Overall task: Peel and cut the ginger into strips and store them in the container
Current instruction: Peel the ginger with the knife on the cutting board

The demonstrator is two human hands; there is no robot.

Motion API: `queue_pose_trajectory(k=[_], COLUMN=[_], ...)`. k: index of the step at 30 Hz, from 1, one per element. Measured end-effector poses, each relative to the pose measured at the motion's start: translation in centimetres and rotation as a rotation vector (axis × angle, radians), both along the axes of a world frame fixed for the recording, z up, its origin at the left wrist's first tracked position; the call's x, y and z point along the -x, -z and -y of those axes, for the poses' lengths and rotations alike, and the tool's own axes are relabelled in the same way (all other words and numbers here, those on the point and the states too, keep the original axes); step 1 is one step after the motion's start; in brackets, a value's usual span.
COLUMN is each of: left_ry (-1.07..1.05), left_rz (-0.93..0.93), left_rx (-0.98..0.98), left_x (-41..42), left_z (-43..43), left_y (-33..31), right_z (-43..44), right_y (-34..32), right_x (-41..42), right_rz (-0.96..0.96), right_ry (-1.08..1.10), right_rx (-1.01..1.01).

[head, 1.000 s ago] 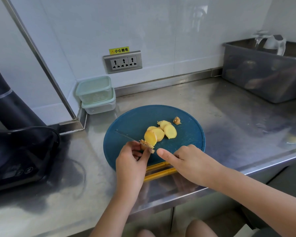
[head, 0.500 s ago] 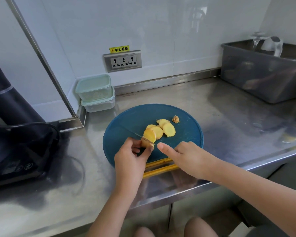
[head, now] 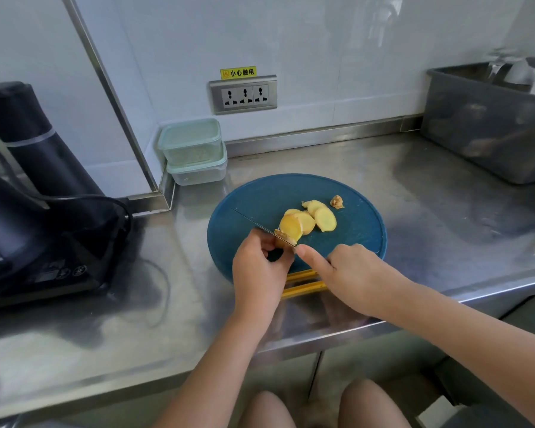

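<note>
On the blue cutting board (head: 359, 230), peeled ginger slices (head: 312, 217) lay cut. The left hand (head: 260, 267) had its grip pinched on the last ginger stub (head: 283, 239), and the right hand (head: 352, 273) had its grip clamped on the knife (head: 254, 222). Strips and storing looked still undone — the containers (head: 195, 149) stood stacked on the steel desk (head: 383, 168), against a white tiled wall.

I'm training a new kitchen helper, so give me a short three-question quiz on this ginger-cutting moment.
1. True or false: the ginger slices lie on the blue cutting board.
2. The left hand pinches: A a container lid, B the ginger piece, C a plug.
3. Fill in: the right hand holds the ____.
Key: 1 true; 2 B; 3 knife.
</note>
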State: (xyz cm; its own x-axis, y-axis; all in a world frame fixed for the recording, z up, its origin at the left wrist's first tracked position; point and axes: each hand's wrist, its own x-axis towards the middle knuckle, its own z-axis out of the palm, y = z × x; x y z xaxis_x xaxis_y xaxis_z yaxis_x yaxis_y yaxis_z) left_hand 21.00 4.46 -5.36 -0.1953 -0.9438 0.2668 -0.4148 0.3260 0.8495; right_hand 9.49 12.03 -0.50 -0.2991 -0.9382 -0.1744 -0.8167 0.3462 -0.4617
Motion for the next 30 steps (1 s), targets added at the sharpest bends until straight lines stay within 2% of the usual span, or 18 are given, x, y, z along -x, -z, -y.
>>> queue_pose_trajectory(k=[5,9,12,16,19,22,27,30], left_ry=[-0.012,0.001,0.02,0.0,0.004,0.007,0.053,0.078], left_rz=[0.017,0.038,0.11,0.098,0.077,0.074,0.332,0.37], left_rx=[0.024,0.066,0.126,0.099,0.065,0.014,0.005,-0.014], left_x=[0.2,0.2,0.4,0.4,0.4,0.5,1.3,1.3], left_z=[0.2,0.3,0.3,0.4,0.2,0.1,0.9,0.7], left_y=[0.4,0.7,1.0,1.0,0.8,0.0,-1.7,-1.7], right_z=[0.1,0.4,0.6,0.8,0.8,0.3,-0.2,-0.8], right_y=[-0.2,-1.0,-0.4,0.6,0.7,0.3,-1.2,-0.9], right_x=[0.1,0.6,2.6,3.2,3.2,3.5,3.7,3.9], right_rz=[0.035,0.17,0.213,0.277,0.334,0.496,0.458,0.442], right_ry=[0.016,0.126,0.174,0.204,0.216,0.225,0.177,0.184], right_rx=[-0.04,-0.029,-0.132,-0.182,-0.129,-0.08,0.027,0.036])
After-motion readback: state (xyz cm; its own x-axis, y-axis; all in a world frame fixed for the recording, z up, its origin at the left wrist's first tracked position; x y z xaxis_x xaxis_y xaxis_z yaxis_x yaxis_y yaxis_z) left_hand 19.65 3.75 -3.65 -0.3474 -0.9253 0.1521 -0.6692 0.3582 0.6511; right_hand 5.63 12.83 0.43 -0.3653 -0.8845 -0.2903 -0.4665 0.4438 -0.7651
